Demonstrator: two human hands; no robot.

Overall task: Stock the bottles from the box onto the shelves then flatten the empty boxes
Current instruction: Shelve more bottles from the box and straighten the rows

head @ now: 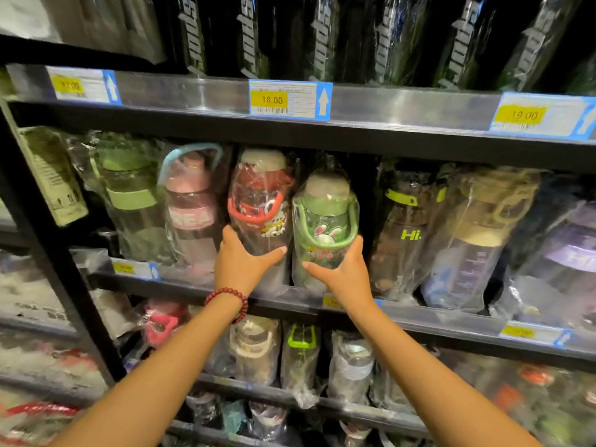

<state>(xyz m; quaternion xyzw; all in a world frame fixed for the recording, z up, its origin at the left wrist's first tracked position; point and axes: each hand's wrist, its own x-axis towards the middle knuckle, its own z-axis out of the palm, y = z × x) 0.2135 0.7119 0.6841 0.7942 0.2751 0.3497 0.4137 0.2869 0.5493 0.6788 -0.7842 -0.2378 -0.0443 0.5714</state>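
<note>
Left hand gripping red bottle, right hand gripping green bottle

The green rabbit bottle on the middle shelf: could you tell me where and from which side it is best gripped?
Probably low on the body, from the front, as the right hand grips the green rabbit bottle now. It stands upright, with the red bottle close on one side and the dark bottle on the other, leaving little side room. The loose plastic wrap may slip, so curl the fingers well round.
</note>
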